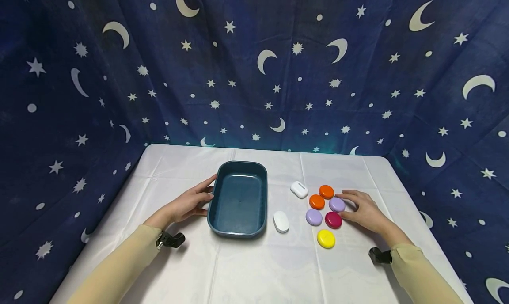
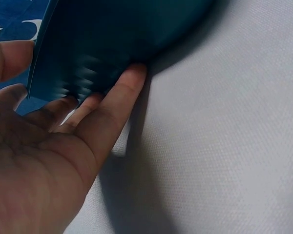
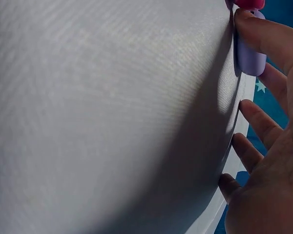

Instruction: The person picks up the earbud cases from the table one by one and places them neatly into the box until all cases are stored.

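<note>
My left hand (image 1: 192, 202) is at the left side of a dark teal rectangular tray (image 1: 237, 233). In the left wrist view its spread fingers (image 2: 118, 100) touch the tray's outer wall (image 2: 112, 34). My right hand (image 1: 366, 211) rests beside a cluster of glossy round discs, thumb and index finger on either side of a lilac disc (image 1: 337, 204). Its thumb lies close to a magenta disc (image 1: 333, 220). Two orange discs (image 1: 326, 191), a second lilac disc (image 1: 314, 217) and a yellow disc (image 1: 326, 239) lie nearby. Whether the fingers press the lilac disc is unclear.
Between tray and discs lie a white earbud case (image 1: 299, 189) with a slot on top and a smooth white oval object (image 1: 281, 222). A white cloth covers the table (image 1: 254, 277). A dark blue curtain (image 1: 246, 74) with moons and stars closes off the back and sides.
</note>
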The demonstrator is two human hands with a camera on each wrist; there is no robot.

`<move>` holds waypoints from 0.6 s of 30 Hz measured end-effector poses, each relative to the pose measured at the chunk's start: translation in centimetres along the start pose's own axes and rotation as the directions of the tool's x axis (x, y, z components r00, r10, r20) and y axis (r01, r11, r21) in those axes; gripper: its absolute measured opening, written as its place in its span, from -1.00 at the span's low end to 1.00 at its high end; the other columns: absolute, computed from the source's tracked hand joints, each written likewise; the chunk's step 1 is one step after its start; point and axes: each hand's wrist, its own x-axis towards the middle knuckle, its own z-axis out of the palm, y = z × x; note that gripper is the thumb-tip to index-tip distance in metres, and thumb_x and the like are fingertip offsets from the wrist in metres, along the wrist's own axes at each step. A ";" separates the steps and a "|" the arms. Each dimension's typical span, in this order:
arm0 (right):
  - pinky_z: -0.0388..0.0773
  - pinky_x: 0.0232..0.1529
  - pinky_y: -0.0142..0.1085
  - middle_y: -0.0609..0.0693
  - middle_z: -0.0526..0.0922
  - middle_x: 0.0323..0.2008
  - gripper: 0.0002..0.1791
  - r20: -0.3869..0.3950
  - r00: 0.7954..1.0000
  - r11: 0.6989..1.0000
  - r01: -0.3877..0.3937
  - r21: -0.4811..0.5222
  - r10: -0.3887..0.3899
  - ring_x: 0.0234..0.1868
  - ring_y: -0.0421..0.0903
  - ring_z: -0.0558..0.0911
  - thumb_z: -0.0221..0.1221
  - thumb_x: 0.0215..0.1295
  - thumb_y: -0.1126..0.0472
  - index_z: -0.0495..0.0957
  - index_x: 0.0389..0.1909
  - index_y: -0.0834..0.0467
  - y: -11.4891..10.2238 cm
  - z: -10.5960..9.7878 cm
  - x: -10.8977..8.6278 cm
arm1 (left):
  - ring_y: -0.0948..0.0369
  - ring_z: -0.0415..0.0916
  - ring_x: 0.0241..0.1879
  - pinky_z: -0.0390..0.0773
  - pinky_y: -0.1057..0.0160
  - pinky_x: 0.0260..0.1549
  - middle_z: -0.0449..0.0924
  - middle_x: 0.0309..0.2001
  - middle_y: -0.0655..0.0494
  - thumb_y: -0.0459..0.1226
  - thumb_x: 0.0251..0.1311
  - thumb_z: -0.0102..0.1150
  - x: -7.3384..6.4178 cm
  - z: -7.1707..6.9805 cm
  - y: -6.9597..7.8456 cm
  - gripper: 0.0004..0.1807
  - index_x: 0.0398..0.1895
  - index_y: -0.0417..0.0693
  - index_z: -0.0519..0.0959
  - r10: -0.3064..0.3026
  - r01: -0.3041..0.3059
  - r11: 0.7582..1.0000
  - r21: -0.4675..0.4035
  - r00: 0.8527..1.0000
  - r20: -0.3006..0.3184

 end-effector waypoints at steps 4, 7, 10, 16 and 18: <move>0.06 0.26 0.47 0.31 0.33 0.39 -0.29 0.008 1.000 1.000 -0.022 0.021 0.022 0.40 0.40 0.13 0.47 0.17 0.01 0.54 0.34 0.10 -0.1 -0.1 0.0 | -0.21 0.07 0.50 0.61 -0.08 0.01 -0.21 0.64 -0.14 -0.27 0.53 -0.03 0.0 0.1 0.1 -0.22 0.67 0.44 -0.08 -0.005 0.005 1.000 0.005 1.000 -0.004; 0.12 0.28 0.43 0.30 0.37 0.36 -0.29 -0.005 1.000 0.998 -0.025 0.055 0.026 0.38 0.38 0.16 0.46 0.19 -0.02 0.53 0.34 0.13 0.1 -0.3 -0.1 | -0.21 0.10 0.49 0.61 -0.07 0.01 -0.19 0.64 -0.14 -0.28 0.53 -0.04 0.0 0.1 0.1 -0.22 0.67 0.44 -0.08 -0.006 0.006 1.000 0.003 1.000 -0.007; 0.19 0.29 0.35 0.29 0.43 0.30 -0.29 -0.044 0.999 0.995 -0.015 0.097 0.020 0.34 0.35 0.22 0.45 0.22 -0.01 0.51 0.35 0.18 0.3 -0.4 -0.1 | -0.19 0.11 0.49 0.61 -0.06 -0.01 -0.19 0.64 -0.15 -0.28 0.54 -0.05 0.0 0.1 0.1 -0.22 0.67 0.43 -0.08 -0.004 0.004 1.000 -0.001 1.000 -0.007; 0.20 0.29 0.34 0.32 0.43 0.30 -0.27 -0.090 0.995 0.987 -0.034 0.158 0.048 0.31 0.33 0.25 0.42 0.27 0.03 0.44 0.40 0.22 0.0 -0.9 -0.3 | -0.18 0.08 0.50 0.61 -0.06 -0.01 -0.21 0.64 -0.15 -0.27 0.53 -0.03 0.0 0.1 0.0 -0.22 0.67 0.44 -0.08 -0.009 0.009 1.000 -0.002 1.000 -0.007; 0.19 0.28 0.37 0.30 0.40 0.33 -0.24 -0.085 0.994 0.985 -0.052 0.166 0.067 0.34 0.33 0.23 0.41 0.28 -0.01 0.41 0.43 0.18 -0.4 -1.1 -0.3 | -0.18 0.07 0.50 0.61 -0.05 -0.01 -0.22 0.64 -0.14 -0.27 0.53 -0.03 0.0 0.1 0.0 -0.22 0.67 0.44 -0.07 -0.010 0.010 1.000 -0.002 1.000 -0.008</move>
